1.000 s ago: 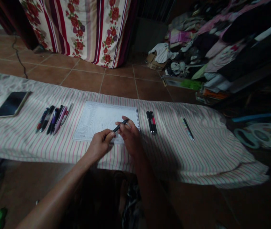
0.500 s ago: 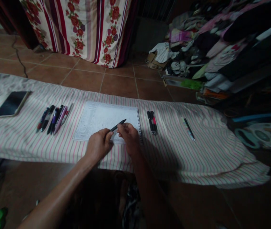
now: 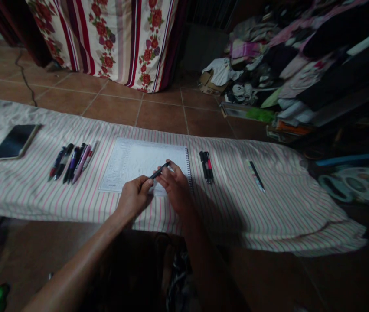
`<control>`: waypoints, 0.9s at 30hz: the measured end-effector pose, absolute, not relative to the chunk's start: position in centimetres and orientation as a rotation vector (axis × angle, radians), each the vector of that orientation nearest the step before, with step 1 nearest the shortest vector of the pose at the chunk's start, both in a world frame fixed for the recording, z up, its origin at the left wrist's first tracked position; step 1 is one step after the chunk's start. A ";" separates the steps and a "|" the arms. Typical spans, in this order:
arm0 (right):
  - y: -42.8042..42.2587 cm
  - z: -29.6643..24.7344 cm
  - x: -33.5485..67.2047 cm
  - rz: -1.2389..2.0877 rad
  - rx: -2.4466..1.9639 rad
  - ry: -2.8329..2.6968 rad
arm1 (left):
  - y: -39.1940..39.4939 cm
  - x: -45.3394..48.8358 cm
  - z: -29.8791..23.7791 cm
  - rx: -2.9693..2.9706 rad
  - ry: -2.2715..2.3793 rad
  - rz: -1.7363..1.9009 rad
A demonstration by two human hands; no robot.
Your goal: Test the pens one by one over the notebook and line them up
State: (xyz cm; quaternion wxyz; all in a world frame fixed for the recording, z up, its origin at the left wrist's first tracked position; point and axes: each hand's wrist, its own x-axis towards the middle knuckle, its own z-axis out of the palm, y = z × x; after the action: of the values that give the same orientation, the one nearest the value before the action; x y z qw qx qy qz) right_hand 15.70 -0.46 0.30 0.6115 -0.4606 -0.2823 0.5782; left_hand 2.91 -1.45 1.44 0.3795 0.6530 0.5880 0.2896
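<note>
A dark pen (image 3: 158, 172) is held slantwise above the spiral notebook (image 3: 122, 158), its pointed end up and to the right. My left hand (image 3: 134, 193) pinches its lower end between thumb and fingers. Around the upper end are the fingers of my right hand (image 3: 177, 186), one fingertip reaching the point. Printed or written marks cover the notebook's page, and my hands hide part of its near edge. To the right of the notebook's coil lie black pens (image 3: 207, 168), one with a red part.
Several pens (image 3: 73, 164) lie grouped left of the notebook, with a smartphone (image 3: 15, 141) farther left. A slim black-and-white pen (image 3: 257, 175) lies to the right. A striped cloth (image 3: 236, 208) covers the table. Beyond are a tiled floor, a floral curtain (image 3: 122, 43) and piled clothes.
My right hand's fingers have shifted up along the pen and opened out somewhat, now reaching its pointed end. My left hand keeps its pinch with little movement.
</note>
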 end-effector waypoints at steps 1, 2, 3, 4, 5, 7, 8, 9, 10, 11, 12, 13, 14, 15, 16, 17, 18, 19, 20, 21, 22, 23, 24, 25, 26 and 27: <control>-0.4 0.1 15.7 1.274 -1.133 -0.670 | -1.5 2.9 1.5 1.712 1.499 0.728; -0.3 -0.1 15.7 1.215 -1.189 -0.696 | -1.5 2.9 1.5 1.749 1.492 0.711; -0.3 -0.3 15.8 1.177 -1.214 -0.720 | -1.6 2.9 1.5 1.774 1.488 0.694; -0.3 -0.3 15.8 1.168 -1.204 -0.734 | -1.6 2.9 1.5 1.787 1.487 0.678; -0.4 -0.3 15.8 1.182 -1.166 -0.732 | -1.6 2.9 1.4 1.789 1.490 0.668; -0.6 0.0 15.8 1.256 -1.048 -0.705 | -1.6 2.8 1.3 1.767 1.511 0.665; -0.7 0.2 15.7 1.295 -0.995 -0.688 | -1.6 2.8 1.3 1.753 1.524 0.668; -0.7 0.4 15.7 1.318 -0.960 -0.668 | -1.7 2.8 1.4 1.748 1.537 0.672; -0.8 0.5 15.7 1.330 -0.949 -0.656 | -1.7 2.8 1.4 1.754 1.547 0.673; -0.7 0.6 15.6 1.320 -0.967 -0.655 | -1.7 2.8 1.5 1.770 1.551 0.673; -0.7 0.5 15.7 1.289 -1.015 -0.668 | -1.7 2.8 1.6 1.794 1.546 0.673; -0.6 0.5 15.7 1.244 -1.079 -0.693 | -1.8 2.9 1.6 1.822 1.533 0.671; -0.5 0.4 15.7 1.198 -1.140 -0.724 | -1.8 2.9 1.7 1.844 1.522 0.667; -0.5 0.3 15.7 1.164 -1.178 -0.753 | -1.8 2.9 1.7 1.854 1.515 0.667; -0.5 0.3 15.7 1.153 -1.179 -0.768 | -1.7 2.9 1.7 1.849 1.513 0.670; -0.5 0.3 15.8 1.170 -1.143 -0.767 | -1.7 2.9 1.6 1.835 1.513 0.673; -0.6 0.4 15.8 1.215 -1.080 -0.750 | -1.6 2.8 1.5 1.814 1.518 0.678; -0.6 0.5 15.8 1.270 -1.008 -0.724 | -1.6 2.7 1.4 1.790 1.524 0.684; -0.7 0.7 15.8 1.321 -0.949 -0.696 | -1.6 2.7 1.3 1.769 1.530 0.690; -0.8 0.8 15.8 1.355 -0.920 -0.669 | -1.5 2.6 1.2 1.755 1.535 0.695; -0.8 0.8 15.8 1.362 -0.932 -0.651 | -1.6 2.5 1.2 1.747 1.541 0.696; -0.8 0.8 15.9 1.340 -0.978 -0.647 | -1.6 2.5 1.2 1.746 1.545 0.697; -0.7 0.8 15.9 1.295 -1.044 -0.658 | -1.6 2.5 1.2 1.753 1.543 0.696; -0.6 0.6 16.0 1.242 -1.114 -0.680 | -1.7 2.6 1.3 1.767 1.534 0.691; -0.5 0.5 16.1 1.194 -1.170 -0.704 | -1.7 2.6 1.4 1.783 1.524 0.684; -0.4 0.3 16.2 1.164 -1.202 -0.722 | -1.7 2.6 1.5 1.796 1.518 0.675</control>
State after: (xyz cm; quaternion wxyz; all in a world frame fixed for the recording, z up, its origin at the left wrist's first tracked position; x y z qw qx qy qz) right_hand 16.19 -0.40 0.29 0.6129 -0.5213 -0.3131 0.5046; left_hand 2.64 -1.75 1.50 0.3404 0.6903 0.5833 0.2595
